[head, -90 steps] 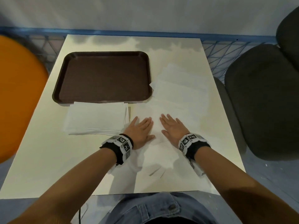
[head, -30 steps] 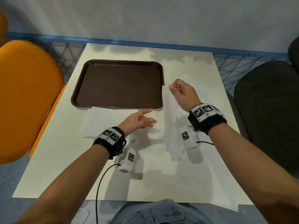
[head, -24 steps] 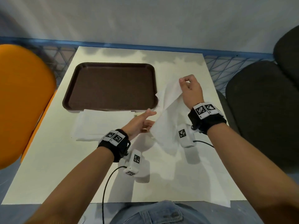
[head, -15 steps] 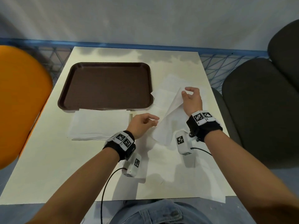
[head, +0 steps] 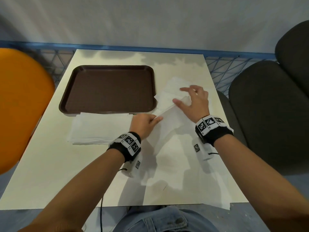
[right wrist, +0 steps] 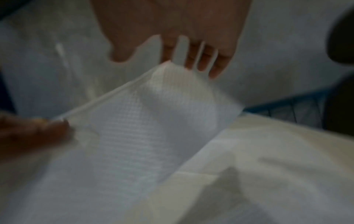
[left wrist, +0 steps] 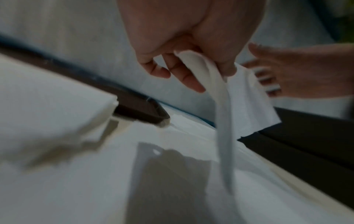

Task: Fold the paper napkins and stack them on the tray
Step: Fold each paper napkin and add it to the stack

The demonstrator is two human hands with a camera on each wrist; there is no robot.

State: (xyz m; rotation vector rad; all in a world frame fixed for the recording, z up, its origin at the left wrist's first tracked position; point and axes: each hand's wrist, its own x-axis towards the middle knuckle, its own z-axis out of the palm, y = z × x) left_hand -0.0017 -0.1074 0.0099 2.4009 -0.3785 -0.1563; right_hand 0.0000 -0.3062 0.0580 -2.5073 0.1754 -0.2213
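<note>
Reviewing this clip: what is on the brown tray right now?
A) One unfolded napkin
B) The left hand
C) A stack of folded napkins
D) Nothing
D: the tray shows only bare brown surface; the napkin stack lies on the table in front of it.

So there's a cream-colored desk [head: 50,173] pushed up against a plain grey wall [head: 150,19], with a blue rail [head: 133,47] and blue lattice [head: 222,64] running behind the far edge. Orange chair [head: 20,106] sits off the left side, and two dark grey padded chairs [head: 267,114] are on the right, pretty close to the desk edge. Blue jeans [head: 158,220] show at the bottom.
</note>
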